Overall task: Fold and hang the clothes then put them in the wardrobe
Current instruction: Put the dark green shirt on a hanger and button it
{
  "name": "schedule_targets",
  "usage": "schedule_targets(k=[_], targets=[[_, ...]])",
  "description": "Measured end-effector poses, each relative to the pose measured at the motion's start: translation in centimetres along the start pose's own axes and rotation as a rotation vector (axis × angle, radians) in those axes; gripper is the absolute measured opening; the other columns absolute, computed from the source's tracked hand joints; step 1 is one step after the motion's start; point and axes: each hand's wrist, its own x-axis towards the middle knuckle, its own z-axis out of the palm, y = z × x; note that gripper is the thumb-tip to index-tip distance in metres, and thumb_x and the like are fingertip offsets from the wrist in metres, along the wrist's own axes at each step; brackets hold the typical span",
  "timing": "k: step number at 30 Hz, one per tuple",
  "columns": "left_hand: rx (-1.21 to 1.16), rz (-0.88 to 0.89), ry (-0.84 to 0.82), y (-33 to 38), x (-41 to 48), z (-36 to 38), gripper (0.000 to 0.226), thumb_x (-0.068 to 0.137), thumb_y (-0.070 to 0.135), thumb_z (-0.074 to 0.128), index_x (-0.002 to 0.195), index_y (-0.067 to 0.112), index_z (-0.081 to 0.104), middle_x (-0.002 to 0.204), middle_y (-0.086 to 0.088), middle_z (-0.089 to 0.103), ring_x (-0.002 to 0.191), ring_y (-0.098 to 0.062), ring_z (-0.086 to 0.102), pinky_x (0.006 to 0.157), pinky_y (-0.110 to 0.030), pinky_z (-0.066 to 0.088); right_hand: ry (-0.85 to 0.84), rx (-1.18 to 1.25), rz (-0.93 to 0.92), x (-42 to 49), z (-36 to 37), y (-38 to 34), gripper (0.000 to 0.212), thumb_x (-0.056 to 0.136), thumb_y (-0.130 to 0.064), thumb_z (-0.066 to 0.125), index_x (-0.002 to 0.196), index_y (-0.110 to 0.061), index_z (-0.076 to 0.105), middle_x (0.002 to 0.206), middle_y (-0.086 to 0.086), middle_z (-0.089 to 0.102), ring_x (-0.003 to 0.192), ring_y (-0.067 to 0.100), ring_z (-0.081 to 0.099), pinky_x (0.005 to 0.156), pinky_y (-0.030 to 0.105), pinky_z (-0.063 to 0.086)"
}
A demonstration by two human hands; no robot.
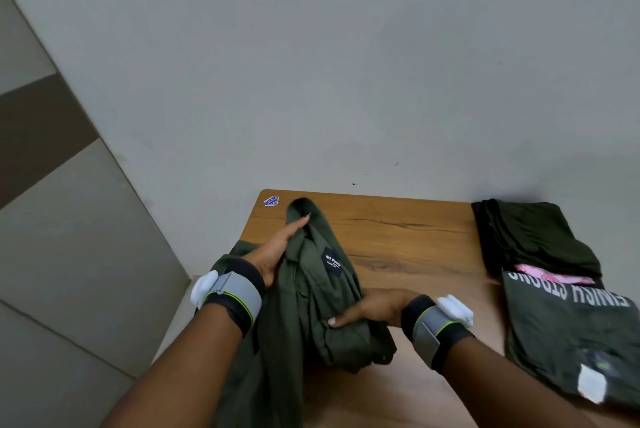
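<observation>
An olive-green shirt (311,292) with a dark neck label lies bunched on the left part of a wooden table (408,240), and part of it hangs over the near edge. My left hand (277,251) lies flat along the shirt's left side near the collar, fingers stretched toward the wall. My right hand (370,310) grips the shirt's lower right fold, thumb on top. Both wrists wear grey bands with white sensors.
On the right of the table is a pile of folded clothes: a dark green T-shirt with white lettering (575,334), a pink garment (550,277), and a black-green one (530,237). A grey wall stands behind the table. Tiled floor (69,219) lies to the left.
</observation>
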Motion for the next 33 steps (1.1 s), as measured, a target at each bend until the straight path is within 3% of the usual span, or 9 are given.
schedule_targets(k=[5,8,10,14,17,20,25,29,33], targets=[[-0.074,0.234,-0.249,2.4,-2.0,0.7,0.036,0.057,0.034,0.09,0.084,0.012,0.08,0.09,-0.01,0.074,0.08,-0.023,0.072,0.072,-0.033,0.058,-0.329,0.217,-0.171,-5.7,1.3,-2.7,0.056,0.055,-0.016,0.091,0.108,-0.012,0.072,0.107,0.002,0.073,0.098,0.015,0.069,0.09,0.028,0.054],[-0.002,0.413,-0.306,4.4,-1.8,-0.5,0.063,0.027,0.028,0.098,0.085,0.013,0.08,0.09,-0.01,0.074,0.081,-0.025,0.071,0.068,-0.032,0.058,-0.011,0.584,-0.512,-9.9,0.1,-5.1,0.066,0.012,-0.028,0.099,0.062,0.005,0.073,0.069,0.013,0.073,0.069,0.012,0.072,0.068,0.017,0.054],[0.219,0.392,-0.308,6.1,-0.6,-0.5,0.071,0.032,0.011,0.092,0.1,0.006,0.075,0.102,-0.015,0.072,0.095,-0.032,0.067,0.077,-0.036,0.057,-0.022,0.812,-0.786,-11.9,-2.2,-7.0,0.058,0.045,-0.028,0.096,0.079,0.013,0.073,0.083,0.026,0.072,0.081,0.024,0.073,0.072,0.024,0.057],[0.773,0.567,-0.089,10.3,2.3,2.2,0.065,0.055,0.007,0.061,0.12,0.011,0.057,0.114,-0.01,0.064,0.11,-0.031,0.061,0.089,-0.035,0.052,0.463,0.932,-1.005,-12.3,-8.4,-8.0,0.027,0.068,-0.009,0.068,0.094,-0.007,0.074,0.092,0.009,0.074,0.087,0.022,0.071,0.078,0.029,0.057],[1.345,0.847,0.409,13.0,3.9,4.6,0.057,0.064,0.017,0.061,0.12,0.028,0.058,0.121,-0.003,0.058,0.112,-0.032,0.055,0.089,-0.04,0.05,0.602,0.897,-1.037,-12.3,-11.4,-7.3,0.037,0.071,0.002,0.063,0.107,-0.007,0.068,0.106,0.009,0.068,0.104,0.026,0.064,0.09,0.033,0.053],[1.325,1.021,0.787,14.8,5.4,6.2,0.044,0.079,0.012,0.056,0.118,0.032,0.056,0.122,-0.004,0.049,0.104,-0.028,0.054,0.074,-0.038,0.049,0.824,0.641,-0.958,-11.9,-14.1,-5.9,0.039,0.07,0.013,0.053,0.097,-0.007,0.073,0.099,0.016,0.071,0.097,0.036,0.065,0.086,0.049,0.053],[0.685,0.763,0.697,13.6,10.2,4.3,0.064,0.087,0.02,0.064,0.142,0.024,0.034,0.148,-0.016,0.032,0.118,-0.034,0.053,0.1,-0.03,0.042,1.353,0.616,-0.66,-9.2,-18.3,-2.5,0.046,0.077,0.006,0.063,0.12,-0.007,0.059,0.113,0.011,0.064,0.102,0.033,0.066,0.079,0.039,0.056],[1.016,0.753,0.602,5.2,12.6,2.1,0.093,0.078,0.044,0.074,0.151,0.021,0.022,0.16,-0.019,-0.005,0.146,-0.032,0.018,0.118,-0.049,0.02,1.26,0.54,-0.711,-4.2,-16.2,1.2,0.049,0.089,0.003,0.064,0.126,-0.019,0.043,0.126,-0.007,0.051,0.111,0.005,0.056,0.098,0.026,0.047],[1.044,0.067,0.789,-5.4,12.8,2.2,0.136,0.054,0.08,0.071,0.154,0.02,0.001,0.16,-0.019,-0.006,0.148,-0.038,0.0,0.117,-0.059,0.01,1.237,0.493,-0.276,2.7,-12.5,6.3,0.03,0.081,0.002,0.067,0.09,-0.023,0.053,0.101,0.009,0.062,0.102,0.032,0.062,0.094,0.053,0.05]])
